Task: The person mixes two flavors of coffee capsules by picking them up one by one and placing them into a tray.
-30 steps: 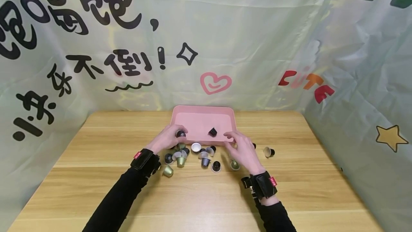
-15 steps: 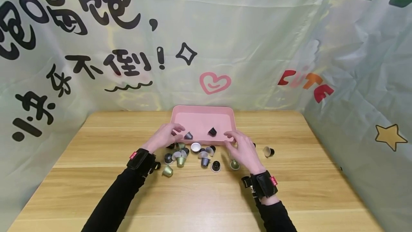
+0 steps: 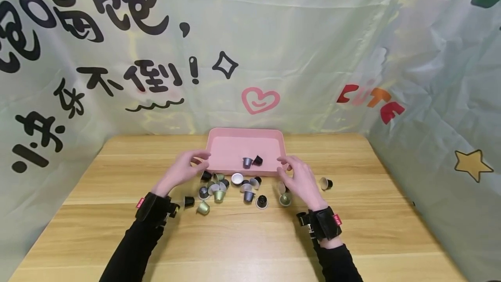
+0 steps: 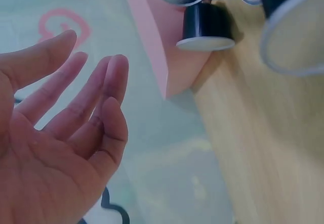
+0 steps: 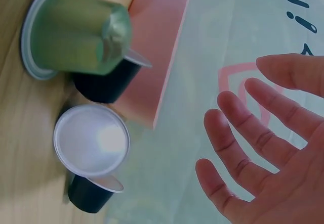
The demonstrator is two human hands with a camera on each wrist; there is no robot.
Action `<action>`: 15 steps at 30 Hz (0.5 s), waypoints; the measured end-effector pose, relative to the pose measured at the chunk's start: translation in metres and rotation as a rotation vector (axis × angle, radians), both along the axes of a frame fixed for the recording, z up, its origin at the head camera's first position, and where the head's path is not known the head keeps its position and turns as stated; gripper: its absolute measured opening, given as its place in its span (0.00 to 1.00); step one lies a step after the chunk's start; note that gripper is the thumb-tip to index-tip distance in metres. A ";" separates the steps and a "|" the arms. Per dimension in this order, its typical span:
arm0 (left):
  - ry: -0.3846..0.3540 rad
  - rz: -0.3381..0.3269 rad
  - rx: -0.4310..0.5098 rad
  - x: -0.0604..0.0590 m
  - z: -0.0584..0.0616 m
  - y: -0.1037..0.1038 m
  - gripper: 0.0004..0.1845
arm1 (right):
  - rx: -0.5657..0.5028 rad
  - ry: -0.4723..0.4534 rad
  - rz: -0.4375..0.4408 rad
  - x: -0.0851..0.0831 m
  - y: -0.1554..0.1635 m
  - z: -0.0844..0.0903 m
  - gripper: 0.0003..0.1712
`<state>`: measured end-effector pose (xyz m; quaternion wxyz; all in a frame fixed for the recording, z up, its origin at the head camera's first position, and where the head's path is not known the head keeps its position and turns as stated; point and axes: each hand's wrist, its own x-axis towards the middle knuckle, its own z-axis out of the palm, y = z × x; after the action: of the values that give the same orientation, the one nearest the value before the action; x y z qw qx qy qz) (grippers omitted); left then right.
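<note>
My left hand point(image 3: 183, 169) hovers near the left front corner of the pink tray point(image 3: 244, 136), fingers loosely bent with nothing between them. In the left wrist view its palm and fingers point(image 4: 115, 82) are bare of any object. At the tray's right front corner is my right hand point(image 3: 300, 182), also holding nothing, its fingers point(image 5: 253, 133) spread in the right wrist view. Inside the tray a grey-blue coffee capsule point(image 3: 247, 162) lies beside a black capsule point(image 3: 257, 160). Below my right hand stands a green capsule point(image 3: 285, 199), foil rim down.
Several coffee capsules cluster before the tray, among them a light green one point(image 3: 219, 196) and a blue-grey one point(image 3: 248, 196). Singles lie further out: a black capsule point(image 3: 189, 202) at left, a green capsule point(image 3: 203, 207), and a dark one point(image 3: 325, 183) at right. A printed cloth point(image 3: 313, 55) hangs behind.
My left hand has let go of the grey-blue capsule and drawn back left. That capsule has shifted right across the tray, beside the black one. My right hand has moved slightly right.
</note>
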<state>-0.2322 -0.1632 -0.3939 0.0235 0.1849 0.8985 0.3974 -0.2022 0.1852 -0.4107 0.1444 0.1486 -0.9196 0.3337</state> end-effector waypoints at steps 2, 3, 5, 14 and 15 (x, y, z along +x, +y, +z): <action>0.023 0.021 0.008 0.006 -0.001 -0.006 0.20 | -0.004 0.010 -0.007 0.000 0.001 0.001 0.18; 0.031 0.030 0.011 0.009 -0.001 -0.009 0.20 | -0.007 0.015 -0.010 -0.001 0.002 0.002 0.18; 0.043 0.042 0.017 0.014 -0.003 -0.014 0.20 | -0.014 0.021 -0.015 -0.001 0.004 0.003 0.17; 0.062 0.052 0.012 0.031 -0.011 -0.024 0.20 | -0.024 -0.044 -0.054 0.002 0.022 0.008 0.20; 0.062 0.052 0.012 0.033 -0.012 -0.024 0.20 | -0.022 -0.050 -0.061 0.002 0.027 0.008 0.20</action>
<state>-0.1996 -0.1875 -0.4058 -0.0157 0.1740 0.9010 0.3972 -0.2002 0.2118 -0.4023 0.1331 0.1103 -0.9233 0.3429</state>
